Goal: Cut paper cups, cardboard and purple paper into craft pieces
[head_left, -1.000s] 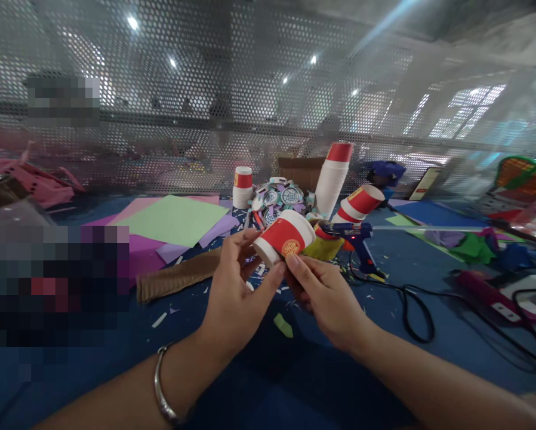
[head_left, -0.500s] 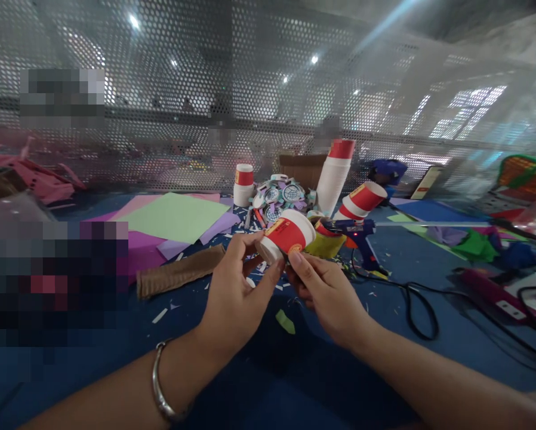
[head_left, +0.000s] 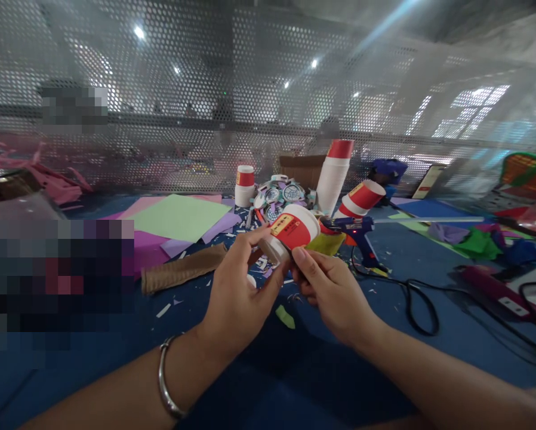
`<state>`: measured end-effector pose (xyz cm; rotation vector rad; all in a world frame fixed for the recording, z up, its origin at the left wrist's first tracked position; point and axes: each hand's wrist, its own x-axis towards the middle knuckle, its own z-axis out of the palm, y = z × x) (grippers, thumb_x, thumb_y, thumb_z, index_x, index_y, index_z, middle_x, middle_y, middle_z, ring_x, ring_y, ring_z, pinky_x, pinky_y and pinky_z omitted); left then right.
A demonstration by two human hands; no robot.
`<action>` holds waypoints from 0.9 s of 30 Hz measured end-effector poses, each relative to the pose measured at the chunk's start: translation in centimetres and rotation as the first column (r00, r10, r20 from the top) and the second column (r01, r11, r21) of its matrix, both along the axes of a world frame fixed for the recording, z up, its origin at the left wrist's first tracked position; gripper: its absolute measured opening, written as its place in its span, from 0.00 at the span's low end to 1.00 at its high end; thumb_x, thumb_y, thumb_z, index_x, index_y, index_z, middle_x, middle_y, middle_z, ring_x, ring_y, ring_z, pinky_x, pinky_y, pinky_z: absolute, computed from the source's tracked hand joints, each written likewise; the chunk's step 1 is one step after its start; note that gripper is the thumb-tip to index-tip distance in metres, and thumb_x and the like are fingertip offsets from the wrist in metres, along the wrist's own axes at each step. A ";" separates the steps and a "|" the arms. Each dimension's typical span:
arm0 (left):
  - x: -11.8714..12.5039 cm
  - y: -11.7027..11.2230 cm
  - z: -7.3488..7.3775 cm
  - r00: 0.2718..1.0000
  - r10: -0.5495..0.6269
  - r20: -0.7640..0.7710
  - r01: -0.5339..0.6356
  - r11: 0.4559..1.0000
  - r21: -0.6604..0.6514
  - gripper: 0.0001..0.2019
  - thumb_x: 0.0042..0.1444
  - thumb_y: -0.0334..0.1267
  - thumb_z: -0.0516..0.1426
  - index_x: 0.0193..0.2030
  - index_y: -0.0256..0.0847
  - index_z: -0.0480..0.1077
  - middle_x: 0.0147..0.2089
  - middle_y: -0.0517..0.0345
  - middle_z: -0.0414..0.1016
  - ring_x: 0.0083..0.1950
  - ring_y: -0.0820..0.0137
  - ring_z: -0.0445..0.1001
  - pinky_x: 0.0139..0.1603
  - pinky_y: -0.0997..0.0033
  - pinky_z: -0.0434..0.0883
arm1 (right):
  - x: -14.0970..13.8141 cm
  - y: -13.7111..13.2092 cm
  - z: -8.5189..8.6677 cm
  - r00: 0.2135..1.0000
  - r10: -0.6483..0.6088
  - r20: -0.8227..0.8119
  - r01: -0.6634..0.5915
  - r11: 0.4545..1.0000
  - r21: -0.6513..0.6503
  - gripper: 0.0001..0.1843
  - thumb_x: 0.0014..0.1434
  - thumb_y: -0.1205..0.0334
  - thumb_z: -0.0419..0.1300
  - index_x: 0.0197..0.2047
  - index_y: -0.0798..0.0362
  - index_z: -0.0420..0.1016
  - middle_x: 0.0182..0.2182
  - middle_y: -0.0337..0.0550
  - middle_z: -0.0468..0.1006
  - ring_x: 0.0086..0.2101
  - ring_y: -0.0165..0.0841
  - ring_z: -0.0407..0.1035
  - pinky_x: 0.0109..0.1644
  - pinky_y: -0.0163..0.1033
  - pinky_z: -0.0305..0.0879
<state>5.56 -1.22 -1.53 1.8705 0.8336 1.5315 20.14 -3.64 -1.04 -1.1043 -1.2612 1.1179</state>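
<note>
A red and white paper cup (head_left: 297, 230) is held tilted in front of me, its round white end up to the right. My left hand (head_left: 239, 283) grips its lower left end between thumb and fingers. At the cup's lower right side is my right hand (head_left: 333, 289), closed, with its thumb against the cup; anything else inside those fingers is hidden. Just behind the cup lie a heap of round patterned pieces (head_left: 291, 192) and a yellow object (head_left: 328, 245). A blue glue gun (head_left: 360, 233) stands right of the cup.
Cup stacks (head_left: 334, 179) stand behind the pieces. Coloured paper sheets (head_left: 178, 218) and a brown corrugated strip (head_left: 182, 269) lie left. A black cable (head_left: 415, 298) runs right towards a maroon power strip (head_left: 496, 289). Paper scraps litter the blue table. A perforated screen (head_left: 182, 89) rises behind.
The cup has turned a little in my hands, showing more of its yellow label. It sits slightly further right and higher. Both hands keep hold.
</note>
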 end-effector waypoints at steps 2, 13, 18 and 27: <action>0.2 0.0 0.4 0.987 -0.062 0.152 0.080 0.990 -0.114 0.24 0.56 0.38 0.63 0.57 0.41 0.61 0.59 0.46 0.69 0.58 0.60 0.72 0.58 0.58 0.73 | 0.1 0.0 0.1 1.000 0.003 0.020 -0.004 1.000 0.025 0.27 0.60 0.38 0.57 0.24 0.53 0.63 0.18 0.31 0.55 0.18 0.23 0.46 0.18 0.31 0.39; -0.1 -0.1 0.4 0.986 -0.115 0.118 0.136 0.971 -0.196 0.15 0.58 0.40 0.61 0.49 0.40 0.64 0.46 0.51 0.75 0.47 0.65 0.77 0.47 0.64 0.76 | 0.0 -0.1 -0.2 0.994 -0.002 0.113 -0.004 0.999 0.054 0.27 0.62 0.39 0.54 0.24 0.53 0.64 0.18 0.32 0.56 0.18 0.23 0.45 0.18 0.31 0.40; -0.4 -0.3 0.0 0.997 -0.019 -0.071 0.017 0.999 -0.038 0.17 0.58 0.38 0.61 0.52 0.42 0.63 0.49 0.50 0.74 0.50 0.62 0.77 0.51 0.57 0.75 | 0.0 -0.3 -0.3 0.994 0.013 0.111 -0.020 0.998 0.055 0.26 0.61 0.39 0.54 0.25 0.53 0.64 0.18 0.31 0.55 0.17 0.23 0.43 0.17 0.31 0.39; 0.0 -0.4 0.4 0.999 -0.030 0.044 0.035 0.994 -0.100 0.22 0.56 0.40 0.63 0.55 0.43 0.62 0.54 0.49 0.73 0.54 0.60 0.74 0.54 0.57 0.75 | 0.1 -0.3 -0.1 0.996 -0.008 0.091 0.002 0.998 0.064 0.26 0.62 0.39 0.55 0.24 0.53 0.64 0.18 0.33 0.57 0.18 0.24 0.46 0.18 0.32 0.40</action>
